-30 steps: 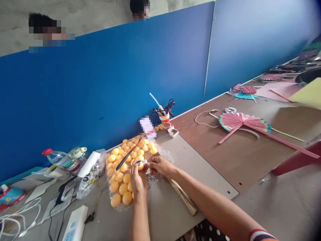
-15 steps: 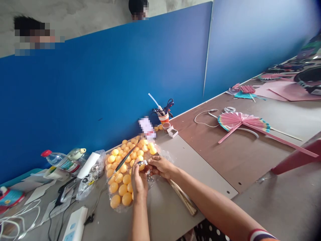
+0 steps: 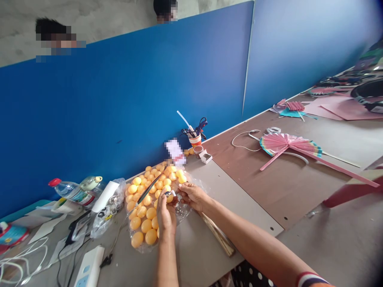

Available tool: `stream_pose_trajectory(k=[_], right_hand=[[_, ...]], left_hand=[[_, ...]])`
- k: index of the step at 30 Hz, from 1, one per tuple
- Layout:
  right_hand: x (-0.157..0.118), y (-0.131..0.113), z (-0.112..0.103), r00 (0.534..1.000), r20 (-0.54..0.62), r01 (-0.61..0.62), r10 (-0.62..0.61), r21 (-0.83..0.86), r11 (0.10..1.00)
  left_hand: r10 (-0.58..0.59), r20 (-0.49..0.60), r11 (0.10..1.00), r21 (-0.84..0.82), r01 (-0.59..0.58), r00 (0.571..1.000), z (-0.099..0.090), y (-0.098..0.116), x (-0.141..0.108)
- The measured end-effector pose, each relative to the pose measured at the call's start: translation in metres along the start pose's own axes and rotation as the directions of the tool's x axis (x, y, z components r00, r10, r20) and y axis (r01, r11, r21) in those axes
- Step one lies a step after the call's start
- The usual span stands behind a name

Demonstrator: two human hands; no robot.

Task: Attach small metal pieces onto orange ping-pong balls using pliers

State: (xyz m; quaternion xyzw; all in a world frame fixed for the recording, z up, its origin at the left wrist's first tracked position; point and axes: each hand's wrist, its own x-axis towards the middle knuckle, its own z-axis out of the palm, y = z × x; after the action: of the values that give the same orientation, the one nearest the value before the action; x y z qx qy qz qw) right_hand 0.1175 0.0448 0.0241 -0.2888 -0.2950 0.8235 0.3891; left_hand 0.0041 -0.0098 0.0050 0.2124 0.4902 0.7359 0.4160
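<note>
Between the thumb and fingers of my left hand is an orange ball with a small dark, shiny piece on top and a bit of white beside it. My right hand is just to the right, thumb and fingertips pinched together; whatever they may hold is too small to make out. Behind and left of my hands lies a clear bag of orange balls, with a dark, thin strip across it. Small shiny pieces in clear plastic show under my right hand.
A bundle of thin sticks lies below my right forearm. A cup of tools and a small open box stand near the blue partition. Bottles and a power strip are left; a pink paper fan is right.
My right hand has drawn slightly away from the ball in my left hand, and its fingertips have risen a little. At the upper left, a person's head has shifted right.
</note>
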Motion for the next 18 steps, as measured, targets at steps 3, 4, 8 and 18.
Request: stream_pose_trajectory(k=[3, 4, 8, 18], right_hand=[[0.0005, 0.001, -0.0003, 1.0, 0.008, -0.013, 0.013, 0.021, 1.0], [0.0009, 0.0019, -0.0005, 1.0, 0.01, -0.012, 0.012, 0.022, 1.0], [0.0031, 0.0059, -0.0015, 1.0, 0.026, 0.01, -0.011, 0.046, 0.999], [0.001, 0.0018, -0.0028, 0.998, 0.055, -0.037, 0.031, 0.098, 0.995]], left_hand=[[0.001, 0.007, 1.0, 0.002, -0.001, 1.0, -0.0001, 0.0007, -0.0007], [0.002, 0.015, 1.0, 0.004, -0.002, 1.0, 0.0, 0.0009, -0.001], [-0.008, 0.033, 1.0, -0.001, 0.008, 0.999, 0.0007, 0.0011, -0.002], [-0.021, 0.045, 1.0, -0.009, 0.022, 0.999, 0.0052, 0.0016, -0.0055]])
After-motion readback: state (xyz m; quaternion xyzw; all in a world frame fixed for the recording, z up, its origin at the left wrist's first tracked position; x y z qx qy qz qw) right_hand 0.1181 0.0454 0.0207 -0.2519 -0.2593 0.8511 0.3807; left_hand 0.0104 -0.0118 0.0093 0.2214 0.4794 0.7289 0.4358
